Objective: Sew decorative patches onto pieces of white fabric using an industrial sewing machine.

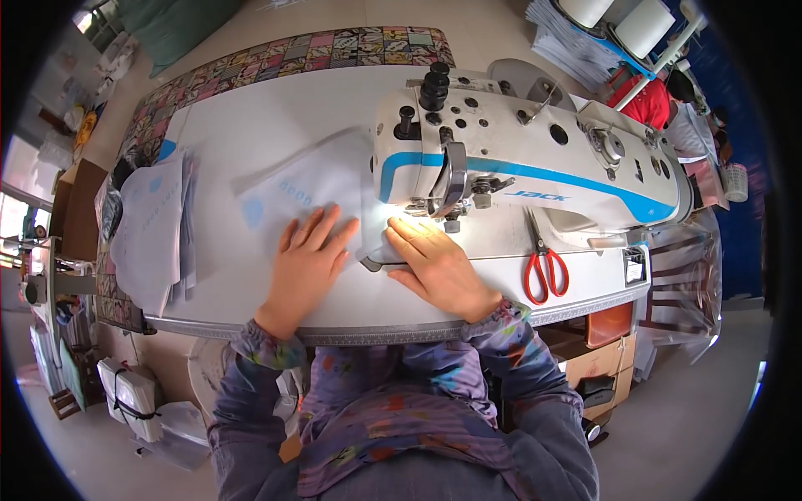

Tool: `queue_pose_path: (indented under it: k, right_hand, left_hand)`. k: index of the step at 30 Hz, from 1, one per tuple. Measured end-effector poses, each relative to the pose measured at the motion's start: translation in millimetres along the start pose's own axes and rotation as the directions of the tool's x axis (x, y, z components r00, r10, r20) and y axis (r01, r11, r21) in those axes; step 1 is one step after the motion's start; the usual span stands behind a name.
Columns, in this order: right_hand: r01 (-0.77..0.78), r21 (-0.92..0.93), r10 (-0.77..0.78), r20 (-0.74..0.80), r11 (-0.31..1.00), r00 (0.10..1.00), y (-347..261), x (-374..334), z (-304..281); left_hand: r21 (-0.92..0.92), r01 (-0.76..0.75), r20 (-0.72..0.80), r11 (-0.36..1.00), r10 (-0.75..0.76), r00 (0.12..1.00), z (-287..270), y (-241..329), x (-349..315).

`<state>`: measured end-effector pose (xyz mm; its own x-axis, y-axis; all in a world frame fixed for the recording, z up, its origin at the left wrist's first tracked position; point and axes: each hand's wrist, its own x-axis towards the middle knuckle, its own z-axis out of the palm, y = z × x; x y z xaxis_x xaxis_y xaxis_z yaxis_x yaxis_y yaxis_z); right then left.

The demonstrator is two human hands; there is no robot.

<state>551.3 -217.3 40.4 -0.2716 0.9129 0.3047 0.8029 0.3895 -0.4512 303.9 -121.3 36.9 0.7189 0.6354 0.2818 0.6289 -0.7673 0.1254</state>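
A thin, pale, see-through sheet (311,173) printed in faint blue lies on the smooth white worktop (225,280), just left of the sewing machine (522,159), its straight edges softened by blur; the left hand (311,255) lies palm down at the sheet's near edge, its grip wide, fingers fanned and closed on nothing visible; the right hand (439,265) rests flat below the needle area, fingers side by side, thumb set apart, so its grip is loosely spread too; the machine has a glossy cream-white body with a blue band, black knobs and a curved metal lever; scissors (542,248) with looped red handles lie to the right; at the far left a stack of pale sheets (150,225) shows a rounded, lobed outline and fanned layers; a patchwork-patterned cloth (334,52) borders the far side; both cuffs (271,346) are gathered, printed fabric; the right fingertips sit in lamp glare, and what lies under them is hard to make out; the needle is hidden behind the machine's fittings; whether the left fingertips press the sheet or only overlap it, I cannot tell; white thread cones (643,29) are cut off above, and a person in red (647,100) is partly hidden behind the machine.
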Motion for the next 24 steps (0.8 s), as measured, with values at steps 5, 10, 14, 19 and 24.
queue_pose_path:
  k: [5, 10, 14, 19, 24]
  right_hand:
    - [-0.008, 0.009, 0.008, -0.014, 1.000, 1.000, 0, -1, -2]
    - [-0.004, 0.038, 0.005, -0.045, 0.999, 0.999, 2, -2, -1]
    - [-0.004, 0.050, 0.009, -0.091, 0.999, 0.996, 3, -3, -1]
    - [-0.008, 0.055, 0.014, -0.114, 0.998, 0.993, 3, -3, -2]
    - [-0.012, 0.047, 0.016, -0.088, 0.999, 0.996, 4, -4, -2]
  left_hand:
    - [0.037, 0.051, -0.002, 0.998, -0.051, 0.999, -8, 34, -16]
    - [0.037, 0.050, -0.007, 0.998, -0.049, 0.999, -7, 60, -31]
    - [-0.069, 0.012, 0.000, 0.998, -0.012, 1.000, -11, 62, -26]
    - [-0.209, -0.007, -0.003, 0.978, 0.007, 1.000, -6, 42, -17]
    - [-0.296, -0.051, 0.017, 0.954, 0.058, 0.998, -2, 20, 0]
